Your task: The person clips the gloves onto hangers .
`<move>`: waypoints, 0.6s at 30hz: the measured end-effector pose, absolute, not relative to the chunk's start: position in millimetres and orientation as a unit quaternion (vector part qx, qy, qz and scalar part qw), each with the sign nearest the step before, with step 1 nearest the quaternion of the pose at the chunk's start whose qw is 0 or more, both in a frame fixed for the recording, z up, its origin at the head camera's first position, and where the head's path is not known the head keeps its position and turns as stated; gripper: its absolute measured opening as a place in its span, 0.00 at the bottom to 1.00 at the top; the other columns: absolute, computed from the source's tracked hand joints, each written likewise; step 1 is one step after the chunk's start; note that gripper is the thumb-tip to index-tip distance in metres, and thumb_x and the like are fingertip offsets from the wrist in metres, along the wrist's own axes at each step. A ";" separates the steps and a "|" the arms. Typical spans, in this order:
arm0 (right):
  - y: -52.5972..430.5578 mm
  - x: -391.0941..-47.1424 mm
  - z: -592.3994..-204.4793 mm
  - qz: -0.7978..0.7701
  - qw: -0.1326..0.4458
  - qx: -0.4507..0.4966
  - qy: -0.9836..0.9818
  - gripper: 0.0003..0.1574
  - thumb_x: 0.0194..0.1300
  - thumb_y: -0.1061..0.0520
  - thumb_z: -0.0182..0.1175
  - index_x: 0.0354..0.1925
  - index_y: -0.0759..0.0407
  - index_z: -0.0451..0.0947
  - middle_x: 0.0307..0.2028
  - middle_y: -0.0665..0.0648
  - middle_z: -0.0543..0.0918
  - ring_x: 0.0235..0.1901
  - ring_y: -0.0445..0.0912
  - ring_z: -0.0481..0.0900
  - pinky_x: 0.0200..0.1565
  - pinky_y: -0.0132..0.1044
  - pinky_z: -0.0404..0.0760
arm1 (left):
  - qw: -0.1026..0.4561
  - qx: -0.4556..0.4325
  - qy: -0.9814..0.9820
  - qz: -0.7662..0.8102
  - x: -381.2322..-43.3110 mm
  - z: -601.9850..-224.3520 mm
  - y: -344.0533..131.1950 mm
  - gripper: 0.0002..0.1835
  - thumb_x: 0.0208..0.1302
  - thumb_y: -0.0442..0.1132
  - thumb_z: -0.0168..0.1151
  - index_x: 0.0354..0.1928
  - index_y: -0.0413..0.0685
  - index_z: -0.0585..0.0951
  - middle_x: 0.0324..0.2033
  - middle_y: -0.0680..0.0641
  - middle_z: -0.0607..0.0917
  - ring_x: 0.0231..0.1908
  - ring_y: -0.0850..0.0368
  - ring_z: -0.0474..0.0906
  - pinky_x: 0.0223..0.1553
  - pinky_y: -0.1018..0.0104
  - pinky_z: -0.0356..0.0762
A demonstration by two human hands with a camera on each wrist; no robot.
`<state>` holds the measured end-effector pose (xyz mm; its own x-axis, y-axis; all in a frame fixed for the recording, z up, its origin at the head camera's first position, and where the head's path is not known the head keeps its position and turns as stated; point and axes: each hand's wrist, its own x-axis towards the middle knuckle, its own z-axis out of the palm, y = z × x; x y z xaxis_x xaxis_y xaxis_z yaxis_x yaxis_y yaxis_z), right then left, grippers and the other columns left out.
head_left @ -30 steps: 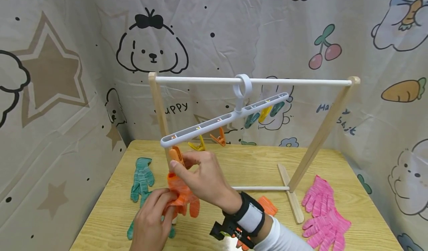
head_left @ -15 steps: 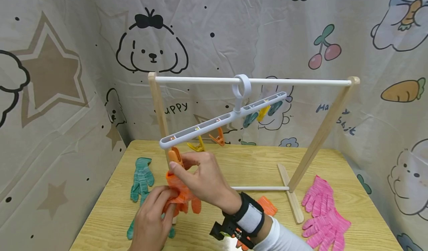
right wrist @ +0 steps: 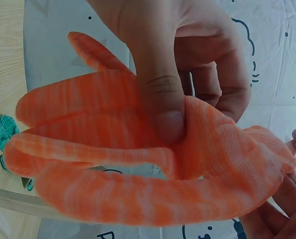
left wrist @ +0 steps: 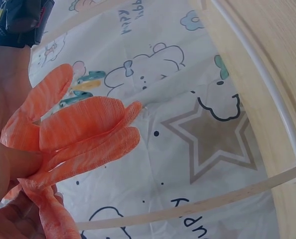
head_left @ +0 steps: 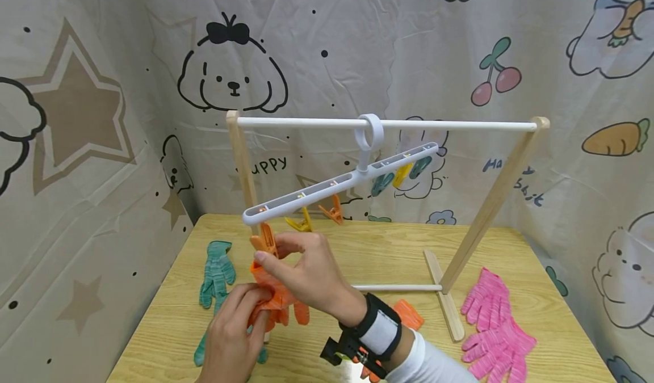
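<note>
My left hand [head_left: 232, 329] pinches an orange knit glove [head_left: 278, 293] by its palm, below the white hanger's [head_left: 301, 201] low left end. The glove's fingers spread loosely in the left wrist view. At the glove's cuff, my right hand [head_left: 306, 272] holds an orange clothespin [head_left: 265, 241] between thumb and fingers, right under the hanger. The clothespin's two handles stand apart. Its lower end is hidden by the thumb and cuff. In the right wrist view, the right fingertips [right wrist: 282, 199] are at the narrowed cuff, with the left thumb [right wrist: 165, 104] pressing the palm.
The hanger tilts from a white rail [head_left: 306, 123] on a wooden stand [head_left: 472, 224]. Yellow [head_left: 301, 222], orange [head_left: 334, 210] and teal clothespins hang from it. Teal gloves [head_left: 218, 269] lie left, pink gloves [head_left: 498, 329] right. Another orange glove [head_left: 409, 315] lies behind my right wrist.
The clothespin's handles have spread apart from being squeezed together. The cuff, the clothespin and the hanger's left end have shifted slightly left. Both hands have barely moved.
</note>
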<state>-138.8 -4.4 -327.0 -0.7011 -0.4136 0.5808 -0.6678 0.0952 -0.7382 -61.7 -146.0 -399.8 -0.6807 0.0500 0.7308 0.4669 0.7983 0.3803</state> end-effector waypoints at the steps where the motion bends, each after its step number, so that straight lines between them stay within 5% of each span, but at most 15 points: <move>1: -4.6 -139.1 -327.6 0.565 0.113 0.372 -0.728 0.16 0.63 0.49 0.58 0.38 0.59 0.83 0.31 0.50 0.86 0.30 0.32 0.80 0.34 0.29 0.79 | 0.371 -0.147 -0.873 -0.281 -61.7 -400.0 -146.1 0.18 0.43 0.27 0.71 0.37 0.52 0.81 0.38 0.55 0.79 0.34 0.62 0.75 0.28 0.65 0.77; 18: -5.9 -145.9 -335.5 0.573 0.115 0.365 -0.725 0.18 0.63 0.49 0.58 0.43 0.60 0.82 0.38 0.53 0.86 0.36 0.35 0.80 0.37 0.31 0.80 | 0.357 -0.136 -0.877 -0.292 -63.8 -409.0 -149.3 0.20 0.40 0.27 0.72 0.37 0.52 0.81 0.37 0.55 0.78 0.33 0.62 0.77 0.29 0.65 0.79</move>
